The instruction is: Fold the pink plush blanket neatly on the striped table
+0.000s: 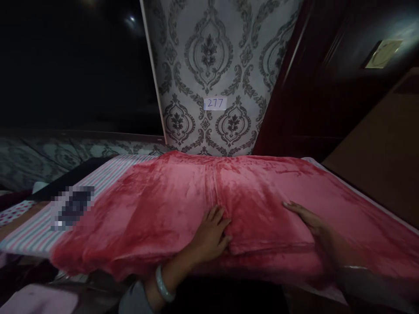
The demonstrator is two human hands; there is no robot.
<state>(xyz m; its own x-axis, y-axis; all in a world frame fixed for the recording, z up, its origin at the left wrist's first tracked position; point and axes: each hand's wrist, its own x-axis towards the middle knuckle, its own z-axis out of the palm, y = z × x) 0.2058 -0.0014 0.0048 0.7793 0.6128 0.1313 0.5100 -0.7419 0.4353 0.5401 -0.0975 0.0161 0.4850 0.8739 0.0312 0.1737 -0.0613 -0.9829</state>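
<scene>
A plush red blanket (163, 196) lies spread over the table, with a folded section (262, 209) of it on top, right of the middle. My left hand (212, 233) rests palm down at the left edge of that folded section, its fingers apart. On the right side my right hand (306, 218) lies along the folded section's right edge, fingers stretched out and touching the cloth. Neither hand grips the fabric. A pale bangle (163, 285) is on my left wrist.
Under the blanket is a striped cloth (108, 176), with a blurred-out dark item (75, 205) on it. Behind stand a large dark screen (75, 69), a patterned wall (209, 56) with a "277" label (215, 103), and a dark red door (314, 83). A brown panel (382, 152) borders the right.
</scene>
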